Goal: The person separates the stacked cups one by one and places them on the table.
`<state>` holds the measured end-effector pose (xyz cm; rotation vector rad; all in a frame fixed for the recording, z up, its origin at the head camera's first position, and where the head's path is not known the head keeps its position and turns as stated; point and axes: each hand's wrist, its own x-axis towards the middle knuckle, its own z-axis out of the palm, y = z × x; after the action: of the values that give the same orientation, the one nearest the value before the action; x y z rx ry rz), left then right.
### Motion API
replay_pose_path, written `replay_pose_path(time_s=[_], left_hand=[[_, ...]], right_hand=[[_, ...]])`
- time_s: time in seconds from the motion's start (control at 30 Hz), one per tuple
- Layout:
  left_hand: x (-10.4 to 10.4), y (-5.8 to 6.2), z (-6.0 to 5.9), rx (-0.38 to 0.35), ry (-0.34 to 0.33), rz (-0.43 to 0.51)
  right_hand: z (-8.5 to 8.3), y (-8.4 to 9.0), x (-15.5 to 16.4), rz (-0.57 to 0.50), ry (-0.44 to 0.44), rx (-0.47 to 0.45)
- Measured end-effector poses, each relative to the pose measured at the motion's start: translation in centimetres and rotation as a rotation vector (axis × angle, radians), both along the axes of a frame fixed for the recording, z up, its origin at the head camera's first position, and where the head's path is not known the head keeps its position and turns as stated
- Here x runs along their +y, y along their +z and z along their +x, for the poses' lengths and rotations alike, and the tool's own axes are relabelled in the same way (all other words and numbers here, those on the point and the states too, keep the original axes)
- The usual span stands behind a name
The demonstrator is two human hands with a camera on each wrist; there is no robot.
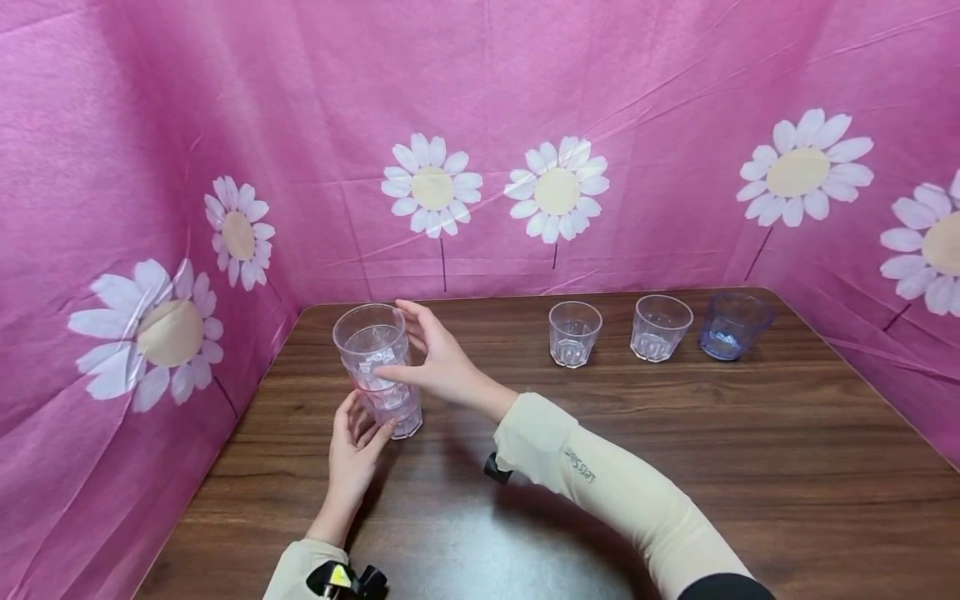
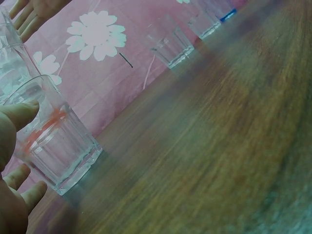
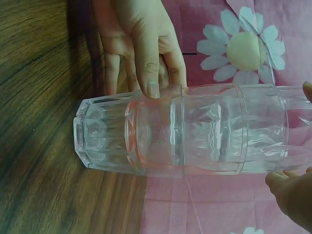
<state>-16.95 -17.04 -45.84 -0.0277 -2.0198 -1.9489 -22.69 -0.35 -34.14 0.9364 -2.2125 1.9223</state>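
Fingers (image 1: pixel 422 319) of the right hand (image 1: pixel 452 364) curve widely round the upper part of a stack (image 3: pixel 209 131) of clear glasses, thumb on 1 side and the others opposite; the left hand (image 1: pixel 352 458) holds it lower down, its thumb and fingers loosely bent about the wall; the stack thus stands between the 2 sets of fingertips, its base just below the left ones and seemingly on the table (image 1: pixel 765 433). If the right fingers pushed sideways, the tall column could tip, since the left ones brace only its lower part; slick walls might also slip through so light a hold, and glasses wedged together could lift as 1; the 2 clear glasses (image 1: pixel 575 335) (image 1: pixel 661 329) and the blue glass (image 1: pixel 735 327), well to the right of the right fingers, look too far off to be knocked. See-through walls overlap, so the stack's count is uncertain; the left fingers' far-side contact is hidden behind it; the right wrist view cuts off the stack's top and most of the right hand; how firmly either hand presses, I cannot tell.
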Motion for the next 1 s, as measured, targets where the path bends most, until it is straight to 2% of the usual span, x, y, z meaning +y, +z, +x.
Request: replay_pose_path(time_s=[0.33, 0.63, 1.0], left_hand=[[-0.1, -0.1, 0.0, -0.003, -0.008, 0.002], [-0.1, -0.2, 0.0, -0.001, -0.006, -0.003], [0.0, -0.1, 0.0, -0.005, -0.001, -0.003]], right_hand=[[-0.4, 0.4, -0.9, 0.009, -0.021, -0.025], [-0.7, 0.3, -1.3, 0.084, -0.076, -0.031], [-0.9, 0.3, -1.3, 0.106, -0.111, 0.016]])
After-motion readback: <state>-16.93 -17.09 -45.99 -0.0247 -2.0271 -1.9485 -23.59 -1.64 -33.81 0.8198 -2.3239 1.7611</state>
